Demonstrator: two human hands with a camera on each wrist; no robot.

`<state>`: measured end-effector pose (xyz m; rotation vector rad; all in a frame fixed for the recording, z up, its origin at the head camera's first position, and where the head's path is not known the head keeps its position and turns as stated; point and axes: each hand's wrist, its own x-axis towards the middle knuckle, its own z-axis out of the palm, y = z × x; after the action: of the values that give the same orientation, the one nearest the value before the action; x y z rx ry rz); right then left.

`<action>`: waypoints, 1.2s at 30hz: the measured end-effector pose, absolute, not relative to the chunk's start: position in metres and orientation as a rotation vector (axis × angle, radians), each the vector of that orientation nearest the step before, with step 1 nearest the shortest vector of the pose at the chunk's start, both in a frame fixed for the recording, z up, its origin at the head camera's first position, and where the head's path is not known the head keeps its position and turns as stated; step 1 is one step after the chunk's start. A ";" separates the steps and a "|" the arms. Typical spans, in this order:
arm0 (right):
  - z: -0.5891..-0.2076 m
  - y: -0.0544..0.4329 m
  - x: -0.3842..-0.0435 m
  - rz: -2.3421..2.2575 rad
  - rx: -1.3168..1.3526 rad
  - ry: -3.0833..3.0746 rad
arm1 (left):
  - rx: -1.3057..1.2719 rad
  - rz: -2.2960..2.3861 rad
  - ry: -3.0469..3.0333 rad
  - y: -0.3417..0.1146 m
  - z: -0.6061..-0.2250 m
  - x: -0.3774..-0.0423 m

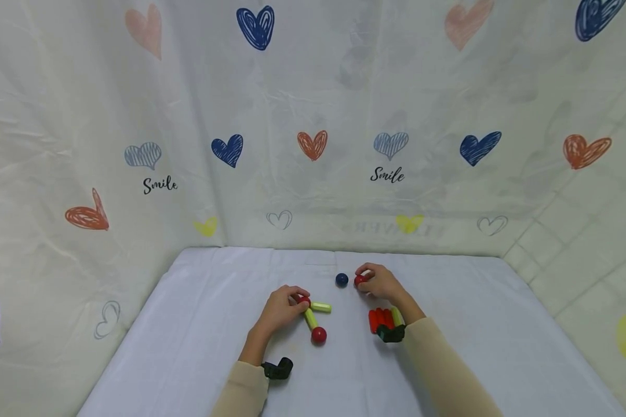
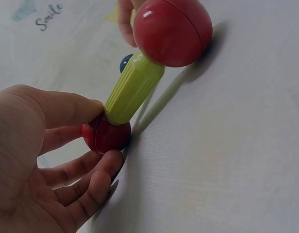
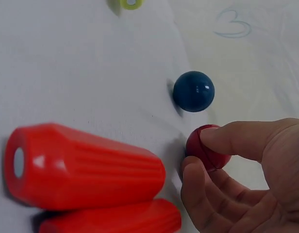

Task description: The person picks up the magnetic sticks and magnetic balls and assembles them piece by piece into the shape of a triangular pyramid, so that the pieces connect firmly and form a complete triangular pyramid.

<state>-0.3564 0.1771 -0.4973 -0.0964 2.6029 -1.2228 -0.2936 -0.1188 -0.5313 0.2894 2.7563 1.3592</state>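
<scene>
My left hand [image 1: 283, 308] grips a red ball [image 2: 109, 138] between thumb and fingers. From that ball a yellow-green ribbed rod [image 2: 135, 88] runs to another red ball [image 2: 174, 30], and a further yellow-green rod [image 1: 321, 307] points right from it in the head view. Farther back, my right hand [image 1: 383, 285] pinches a red ball [image 3: 207, 148] between thumb and fingertips, low over the white cloth. Just left of this ball lies a dark blue ball [image 3: 193, 91], apart from it.
Several red rods [image 1: 381, 320] lie side by side below my right wrist, with a yellow-green rod [image 1: 397, 316] at their right. A grey disc shows on one red rod's end. Behind the white-covered table [image 1: 198, 341] hangs a heart-printed curtain [image 1: 344, 191].
</scene>
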 end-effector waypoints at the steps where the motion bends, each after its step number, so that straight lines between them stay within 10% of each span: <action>1: -0.497 0.178 -0.355 -1.237 -0.087 2.597 | 0.291 1.356 2.758 -0.119 -0.531 -0.294; 36: -0.500 0.145 -0.300 -1.332 -0.366 2.527 | 0.264 1.400 2.745 -0.117 -0.529 -0.294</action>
<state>-0.2999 0.1451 -0.5004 -0.3659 2.5271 -1.3316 -0.2936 -0.1169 -0.5285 0.2637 2.7446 1.4001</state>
